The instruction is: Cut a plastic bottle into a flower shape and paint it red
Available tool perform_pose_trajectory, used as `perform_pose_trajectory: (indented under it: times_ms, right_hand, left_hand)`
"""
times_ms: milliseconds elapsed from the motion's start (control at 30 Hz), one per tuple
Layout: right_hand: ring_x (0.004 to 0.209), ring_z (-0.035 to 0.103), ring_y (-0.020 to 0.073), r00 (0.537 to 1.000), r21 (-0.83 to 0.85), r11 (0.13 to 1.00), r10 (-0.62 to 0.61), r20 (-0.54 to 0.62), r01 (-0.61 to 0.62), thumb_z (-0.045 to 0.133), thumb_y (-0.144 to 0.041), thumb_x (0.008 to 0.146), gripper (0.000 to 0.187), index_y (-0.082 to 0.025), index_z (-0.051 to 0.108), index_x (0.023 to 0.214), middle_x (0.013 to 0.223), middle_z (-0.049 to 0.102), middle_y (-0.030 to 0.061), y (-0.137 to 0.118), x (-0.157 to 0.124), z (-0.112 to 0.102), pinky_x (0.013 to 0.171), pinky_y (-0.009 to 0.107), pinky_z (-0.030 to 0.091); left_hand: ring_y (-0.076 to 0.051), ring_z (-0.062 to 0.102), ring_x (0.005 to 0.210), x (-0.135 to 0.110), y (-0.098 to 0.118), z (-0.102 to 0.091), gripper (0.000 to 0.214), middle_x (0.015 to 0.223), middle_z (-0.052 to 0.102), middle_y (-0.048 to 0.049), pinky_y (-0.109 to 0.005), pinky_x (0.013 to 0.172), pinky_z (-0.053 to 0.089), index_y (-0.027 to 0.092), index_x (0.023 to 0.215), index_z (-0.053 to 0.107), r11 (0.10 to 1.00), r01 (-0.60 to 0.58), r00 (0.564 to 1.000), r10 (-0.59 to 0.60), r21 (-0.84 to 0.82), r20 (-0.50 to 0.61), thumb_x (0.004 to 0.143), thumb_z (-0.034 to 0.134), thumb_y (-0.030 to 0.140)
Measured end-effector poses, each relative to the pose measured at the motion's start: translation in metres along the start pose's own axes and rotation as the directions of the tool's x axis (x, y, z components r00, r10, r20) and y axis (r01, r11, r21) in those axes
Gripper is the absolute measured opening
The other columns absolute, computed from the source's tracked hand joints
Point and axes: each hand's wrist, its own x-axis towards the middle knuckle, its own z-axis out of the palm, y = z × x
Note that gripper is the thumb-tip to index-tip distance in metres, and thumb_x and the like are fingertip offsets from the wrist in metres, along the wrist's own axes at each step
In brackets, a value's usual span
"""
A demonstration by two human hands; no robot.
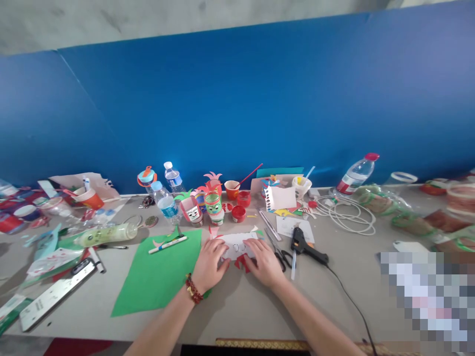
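Observation:
My left hand point(209, 264), with a red bead bracelet on the wrist, lies on the grey table beside a green paper sheet point(159, 274). Its fingers press on the left part of a white paper piece point(237, 244) that bears small drawn marks. My right hand point(264, 263) rests on the right part of the same white piece, fingers bent down onto it. A small red paper cut-out point(242, 262) lies between the two hands, partly under them. Whether either hand pinches the paper or only presses it I cannot tell.
A black glue gun point(305, 247) with its cord, scissors point(280, 253) and a metal ruler point(269, 225) lie right of my hands. Decorated paper cups point(213, 206), water bottles point(167, 202), red lids and a marker point(167, 244) stand behind. A blue panel point(237, 99) backs the table.

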Motion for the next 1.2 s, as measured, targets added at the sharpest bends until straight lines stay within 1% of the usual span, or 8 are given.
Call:
perform_pose_trajectory:
  times_ms: [100,200,400,467,600,800,967,1200]
  right_hand:
    - [0.113,0.062,0.0287,0.999,-0.033,0.999,0.022,0.031,-0.021,0.050,-0.008,0.084,0.040,-0.014,0.064,0.121,0.121,0.069,0.0149,0.002,0.000,0.004,0.102,0.047,0.049]
    - [0.113,0.061,0.0272,0.998,-0.059,0.998,0.040,0.055,-0.036,0.046,-0.002,0.082,0.042,-0.015,0.067,0.117,0.121,0.069,0.0134,0.006,-0.001,0.006,0.103,0.045,0.050]
    - [0.114,0.061,0.0280,0.996,-0.108,0.992,0.066,0.065,-0.059,0.045,-0.007,0.089,0.037,-0.014,0.068,0.118,0.124,0.068,0.0138,0.011,-0.002,0.010,0.102,0.044,0.050]
    - [0.116,0.060,0.0295,0.995,-0.129,0.989,0.078,0.063,-0.070,0.048,-0.010,0.090,0.036,-0.014,0.067,0.120,0.127,0.067,0.0147,0.009,-0.003,0.010,0.103,0.047,0.049]
    - [0.124,0.055,0.0341,0.994,-0.159,0.985,0.082,0.072,-0.069,0.057,-0.020,0.090,0.033,-0.015,0.067,0.121,0.134,0.063,0.0150,0.007,-0.004,0.006,0.107,0.054,0.045]
    - [0.128,0.054,0.0335,0.990,-0.120,0.993,0.016,0.139,0.001,0.061,-0.024,0.090,0.032,-0.018,0.068,0.121,0.137,0.062,0.0145,0.016,0.001,-0.001,0.107,0.055,0.046]
    - [0.127,0.057,0.0325,0.982,-0.111,0.990,-0.062,0.178,0.083,0.059,-0.020,0.090,0.034,-0.020,0.067,0.123,0.137,0.063,0.0129,0.016,0.005,0.004,0.107,0.056,0.047]
    - [0.127,0.059,0.0309,0.978,-0.093,0.992,-0.061,0.201,0.081,0.058,-0.017,0.090,0.033,-0.018,0.068,0.121,0.136,0.065,0.0139,0.015,0.004,-0.001,0.110,0.056,0.044]
  left_hand:
    - [-0.031,0.044,0.138,-0.002,0.012,0.002,0.055,0.146,0.052,-0.0122,-0.056,0.118,0.031,0.023,0.139,0.052,0.986,-0.166,0.971,0.159,0.023,0.177,0.092,0.057,0.050]
    - [-0.031,0.037,0.145,-0.004,0.024,0.000,0.064,0.153,0.047,-0.0107,-0.057,0.122,0.022,0.022,0.144,0.047,0.966,-0.257,0.919,0.237,0.025,0.314,0.093,0.049,0.061]
    - [-0.029,0.044,0.140,-0.009,0.034,-0.023,0.044,0.144,0.057,-0.0117,-0.055,0.122,0.022,0.020,0.122,0.063,0.974,-0.205,0.923,0.160,0.094,0.349,0.096,0.049,0.052]
    - [-0.030,0.045,0.139,-0.015,0.038,-0.029,0.051,0.144,0.057,-0.0124,-0.055,0.121,0.025,0.019,0.129,0.060,0.975,-0.201,0.922,0.155,0.097,0.355,0.096,0.047,0.056]
    - [-0.032,0.038,0.144,-0.035,0.044,-0.031,0.079,0.156,0.044,-0.0119,-0.053,0.120,0.027,0.021,0.149,0.040,0.954,-0.301,0.858,0.264,0.014,0.440,0.090,0.041,0.073]
    - [-0.033,0.047,0.136,-0.053,0.046,-0.037,0.071,0.149,0.052,-0.0122,-0.050,0.115,0.035,0.021,0.142,0.050,0.992,-0.120,0.909,0.090,0.049,0.406,0.092,0.040,0.071]
    - [-0.030,0.047,0.136,-0.043,0.050,-0.034,0.059,0.147,0.052,-0.0118,-0.048,0.117,0.034,0.023,0.138,0.053,0.989,-0.148,0.933,0.131,0.026,0.335,0.094,0.044,0.063]
    - [-0.035,0.035,0.146,-0.031,0.007,-0.018,0.067,0.160,0.036,-0.0148,-0.058,0.115,0.034,0.025,0.152,0.038,0.964,0.019,0.980,-0.071,0.264,0.188,0.093,0.053,0.055]
